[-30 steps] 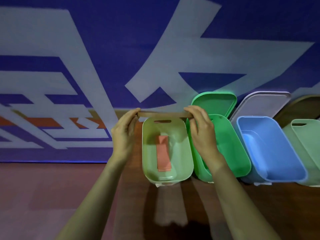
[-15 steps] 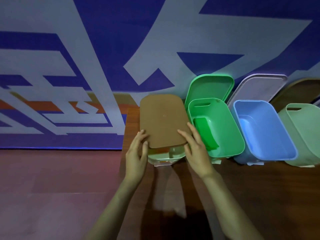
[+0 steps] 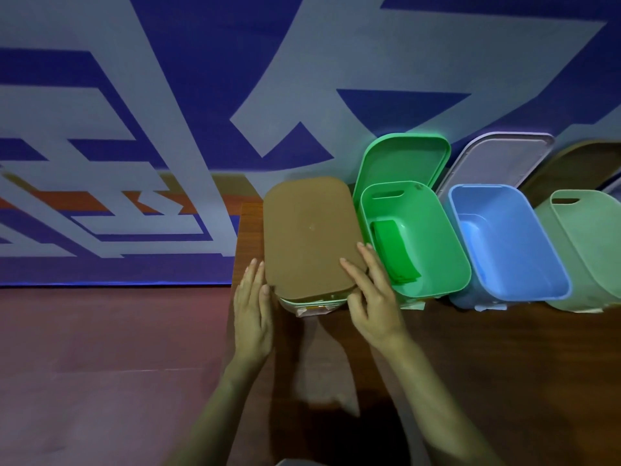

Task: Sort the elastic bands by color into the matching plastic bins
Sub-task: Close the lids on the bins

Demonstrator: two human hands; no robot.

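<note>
Lid (image 3: 309, 237), brown: left hand (image 3: 252, 307) flat along its left edge, right hand (image 3: 371, 297) flat too, pressing its near-right corner.

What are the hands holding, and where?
Nothing is gripped: the left hand and right hand rest with straight fingers against the lid at its near corners.

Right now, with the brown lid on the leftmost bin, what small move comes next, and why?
Probably press the brown lid down at its near edge: the rim of the pale bin shows beneath it, so it looks unseated, and the left hand and right hand lie open there.
</note>
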